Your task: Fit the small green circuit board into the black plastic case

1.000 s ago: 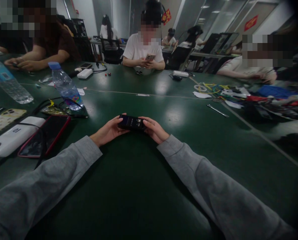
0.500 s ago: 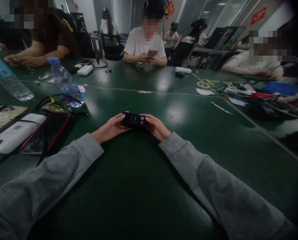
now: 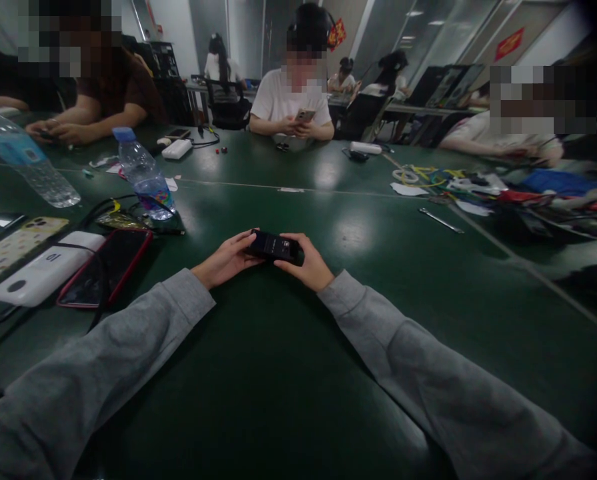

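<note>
A lit black smartphone (image 3: 274,247) is held crosswise over the table (image 3: 258,373): the left hand (image 3: 228,259) pinches one end, thumb uppermost; the right hand (image 3: 312,264) clasps the other between thumb and fingers. Grasping appears complete; what remains cannot be judged from the illegible screen (image 3: 268,245).

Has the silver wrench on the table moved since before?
No. Against the table seam, the wrench lies where it did; the view shifted slightly.
</note>
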`<action>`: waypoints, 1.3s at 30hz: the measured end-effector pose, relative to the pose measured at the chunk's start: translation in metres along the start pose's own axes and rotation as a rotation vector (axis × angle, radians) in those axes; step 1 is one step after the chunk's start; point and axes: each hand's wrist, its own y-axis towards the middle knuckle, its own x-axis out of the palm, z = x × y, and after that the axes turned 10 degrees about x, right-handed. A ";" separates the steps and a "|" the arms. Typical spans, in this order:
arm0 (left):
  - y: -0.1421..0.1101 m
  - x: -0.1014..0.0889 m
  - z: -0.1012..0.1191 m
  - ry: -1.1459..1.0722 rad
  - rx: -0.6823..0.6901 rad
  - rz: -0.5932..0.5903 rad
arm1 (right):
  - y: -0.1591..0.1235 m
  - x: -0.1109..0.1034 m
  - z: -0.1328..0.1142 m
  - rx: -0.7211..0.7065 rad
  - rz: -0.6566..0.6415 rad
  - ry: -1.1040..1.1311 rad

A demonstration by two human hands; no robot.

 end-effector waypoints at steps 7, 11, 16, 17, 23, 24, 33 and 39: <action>0.006 -0.008 -0.001 -0.063 -0.061 0.004 | 0.000 0.000 -0.002 -0.010 0.018 -0.027; 0.009 -0.009 -0.001 -0.114 -0.087 0.034 | 0.000 0.000 -0.003 -0.045 0.074 -0.014; 0.008 -0.005 0.001 -0.148 -0.104 0.047 | -0.002 0.000 -0.004 -0.037 0.149 0.044; 0.008 -0.004 0.002 -0.133 -0.104 0.046 | -0.002 0.000 -0.004 -0.025 0.154 0.051; 0.005 -0.006 0.000 -0.049 -0.059 -0.017 | 0.001 0.002 0.002 0.008 0.146 0.123; 0.006 -0.008 -0.001 -0.048 -0.053 -0.039 | 0.001 0.002 0.002 0.008 0.145 0.131; 0.007 -0.012 -0.001 -0.093 -0.084 0.012 | -0.002 0.003 -0.003 -0.022 0.099 0.093; 0.002 -0.006 0.004 -0.051 -0.066 0.020 | -0.006 0.001 -0.012 -0.065 0.312 0.031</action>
